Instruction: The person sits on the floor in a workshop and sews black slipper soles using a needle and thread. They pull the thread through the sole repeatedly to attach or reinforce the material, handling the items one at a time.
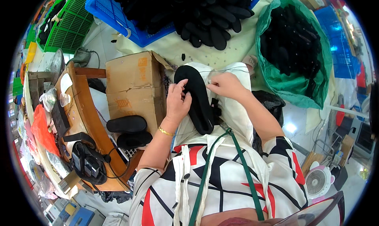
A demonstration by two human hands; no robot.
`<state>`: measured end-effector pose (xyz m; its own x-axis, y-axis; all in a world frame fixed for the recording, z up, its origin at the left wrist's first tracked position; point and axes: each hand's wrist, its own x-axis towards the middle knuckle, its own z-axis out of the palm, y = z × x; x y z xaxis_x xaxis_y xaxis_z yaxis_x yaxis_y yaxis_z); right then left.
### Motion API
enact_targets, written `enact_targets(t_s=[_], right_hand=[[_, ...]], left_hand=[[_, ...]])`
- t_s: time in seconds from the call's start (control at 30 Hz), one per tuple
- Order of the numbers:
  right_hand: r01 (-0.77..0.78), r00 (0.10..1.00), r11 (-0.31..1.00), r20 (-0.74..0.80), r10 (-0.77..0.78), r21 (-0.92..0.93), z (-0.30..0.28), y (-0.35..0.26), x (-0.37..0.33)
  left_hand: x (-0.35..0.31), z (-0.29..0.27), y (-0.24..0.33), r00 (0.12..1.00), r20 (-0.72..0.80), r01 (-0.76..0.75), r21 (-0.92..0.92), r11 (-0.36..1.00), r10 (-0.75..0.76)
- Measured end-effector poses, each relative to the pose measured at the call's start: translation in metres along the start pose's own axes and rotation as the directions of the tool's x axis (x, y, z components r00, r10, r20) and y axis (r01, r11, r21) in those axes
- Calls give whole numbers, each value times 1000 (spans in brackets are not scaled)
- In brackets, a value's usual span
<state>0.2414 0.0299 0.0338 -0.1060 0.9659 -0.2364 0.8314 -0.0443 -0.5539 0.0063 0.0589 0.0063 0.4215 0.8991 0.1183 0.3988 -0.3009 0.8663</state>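
Observation:
A black cloth shoe (196, 97) lies lengthwise over my lap, on a white apron (239, 125). My left hand (178, 101) holds its left side, fingers bent over the upper and the thumb against it. Close by the shoe's right edge is my right hand (227, 85), its fingers pinched together. Whatever is between those fingertips is too small to make out. Thin dark thread (229, 69) runs from near the shoe's far end across the apron, above the right hand. A small dark piece shows beside the shoe, partly hidden.
Left of me stand a cardboard box (130, 78), a pair of black shoes (126, 124) and a cluttered wooden table (92, 119). Ahead, a blue crate (148, 38) overflows with black shoes. A green sack (260, 56) of black pieces stands right; a fan (317, 181) is lower right.

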Motion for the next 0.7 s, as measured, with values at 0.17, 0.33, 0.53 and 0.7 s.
enact_targets(t_s=[0.17,0.33,0.53,0.7], right_hand=[[101,913,988,-406,-44,120,-7,-3,5],[270,851,935,-397,-344,-232,26,10,36],[167,794,932,-604,67,323,13,-17,50],[384,846,300,-462,264,873,36,-65,46]], left_hand=[[2,2,-3,999,-8,-38,12,999,38],[4,2,1,1000,20,-22,8,1000,22],[-3,2,-3,1000,-4,21,14,1000,-21],[-1,1,0,999,7,40,6,999,-40]])
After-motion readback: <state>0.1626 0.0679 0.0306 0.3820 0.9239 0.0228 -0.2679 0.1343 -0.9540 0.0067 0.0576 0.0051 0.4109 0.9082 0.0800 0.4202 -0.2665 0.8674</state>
